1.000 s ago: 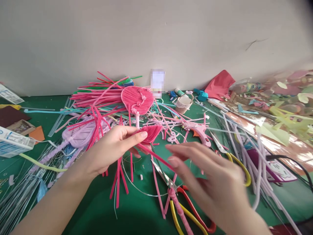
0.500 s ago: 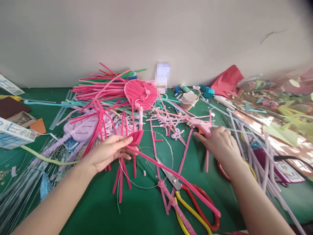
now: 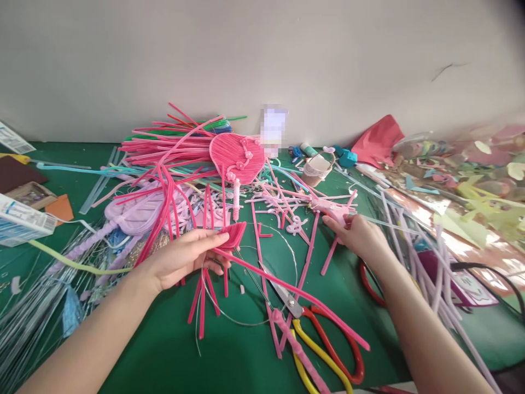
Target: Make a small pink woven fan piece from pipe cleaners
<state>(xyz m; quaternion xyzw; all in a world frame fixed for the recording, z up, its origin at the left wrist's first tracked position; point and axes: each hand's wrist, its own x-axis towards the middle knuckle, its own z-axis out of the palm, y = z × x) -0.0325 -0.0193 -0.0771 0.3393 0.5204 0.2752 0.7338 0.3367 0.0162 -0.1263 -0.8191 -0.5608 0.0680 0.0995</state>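
My left hand (image 3: 184, 254) pinches a small flat piece of red-pink pipe cleaners (image 3: 234, 235) between thumb and fingers; a long pink stem (image 3: 291, 287) trails from it to the lower right. My right hand (image 3: 359, 238) is closed on the handle of a light pink glue gun (image 3: 331, 209), whose nozzle faces left. Below lie scissors (image 3: 296, 311) with red and yellow handles, beside a pink wrapped stick (image 3: 301, 353). Behind my left hand is a pink fan-shaped piece (image 3: 238, 158) with small flowers.
Pink pipe cleaners (image 3: 164, 148) are heaped at the back. A lilac wrapped piece (image 3: 139, 210) and thin wires (image 3: 36, 301) lie left. A paper bucket (image 3: 315, 168) stands behind the glue gun. Paper scraps (image 3: 484, 191) and lilac stems (image 3: 438, 273) cover the right side.
My right hand has moved left and closed around the glue gun, which has shifted slightly left. The pink piece in my left hand has moved slightly right.
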